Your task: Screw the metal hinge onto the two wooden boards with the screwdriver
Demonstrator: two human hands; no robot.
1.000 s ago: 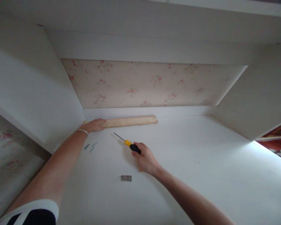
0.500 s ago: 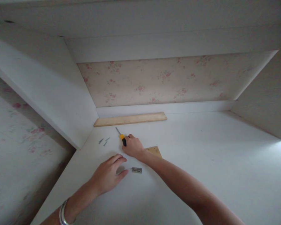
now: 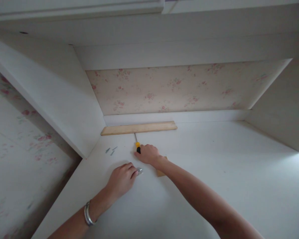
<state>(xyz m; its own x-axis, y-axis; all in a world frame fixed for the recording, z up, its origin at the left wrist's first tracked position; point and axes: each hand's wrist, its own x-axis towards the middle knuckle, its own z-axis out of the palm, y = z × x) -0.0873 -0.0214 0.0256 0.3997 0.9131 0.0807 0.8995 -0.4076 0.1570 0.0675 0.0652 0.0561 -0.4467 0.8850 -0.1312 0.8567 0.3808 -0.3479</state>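
Observation:
My right hand [image 3: 148, 154] is wrapped round the black and yellow handle of a screwdriver [image 3: 137, 144], whose shaft points away toward the long wooden strip [image 3: 139, 127]. Between the thumb and fingers of my left hand [image 3: 123, 179] is a small grey metal fitting [image 3: 139, 171]; most of it is hidden by the fingers. Several loose screws [image 3: 112, 150] lie on the white surface to the left of the screwdriver. A small wooden board [image 3: 160, 173] lies partly hidden beneath my right wrist and forearm.
The white surface [image 3: 201, 166] runs back to a low white ledge [image 3: 204, 116] below flowered wallpaper [image 3: 159, 91]. On the left a white side panel [image 3: 64, 99] rises, and another panel [image 3: 281, 109] stands on the right. Overhead hangs a white board [image 3: 149, 30].
My left hand has closed on the metal fitting and lifted it from where it lay. My right hand has moved slightly right with the screwdriver, which now points straighter ahead. The view has shifted slightly.

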